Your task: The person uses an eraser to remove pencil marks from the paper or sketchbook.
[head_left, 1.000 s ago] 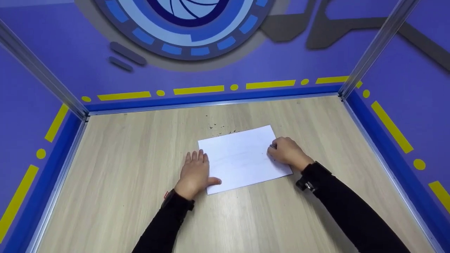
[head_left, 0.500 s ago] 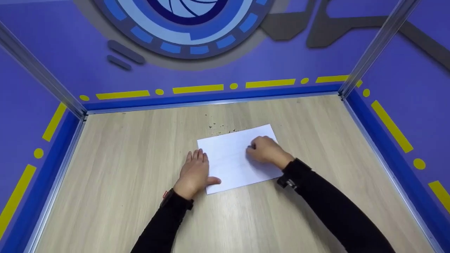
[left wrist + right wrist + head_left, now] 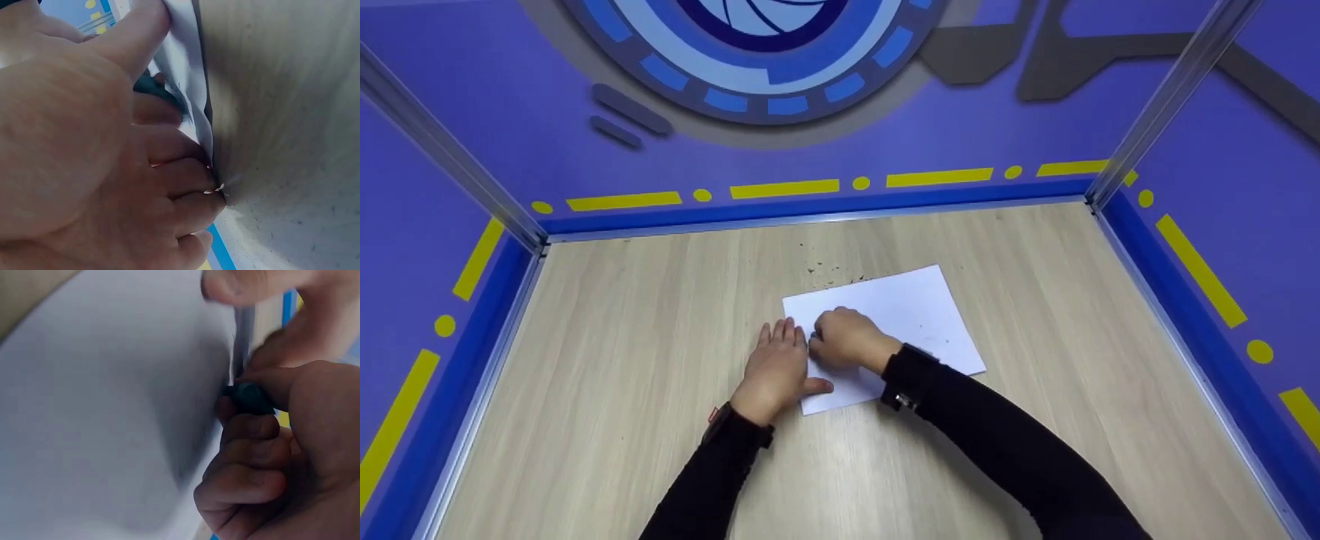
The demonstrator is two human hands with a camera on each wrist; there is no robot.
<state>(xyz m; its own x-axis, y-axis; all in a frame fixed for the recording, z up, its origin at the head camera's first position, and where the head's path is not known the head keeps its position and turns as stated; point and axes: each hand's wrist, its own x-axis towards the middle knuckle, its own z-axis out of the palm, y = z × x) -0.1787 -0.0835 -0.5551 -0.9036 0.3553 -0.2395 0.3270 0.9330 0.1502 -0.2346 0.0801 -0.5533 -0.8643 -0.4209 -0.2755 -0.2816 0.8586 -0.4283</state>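
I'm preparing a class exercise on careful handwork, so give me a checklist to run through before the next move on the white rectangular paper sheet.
1. White rectangular paper sheet steadied by the left hand: ok, the thumb lies on it.
2. Small dark-teal lump, material unclear, held in the right hand: ok, fingers curl around it.
3. Right hand's grip well clear of the left hand: not ok, they are very close.
4. Lump pressing on the sheet: cannot tell, the contact is unclear.
5. Pale wood-grain table clean beyond the sheet: not ok, small dark irregular crumbs lie past its far edge.
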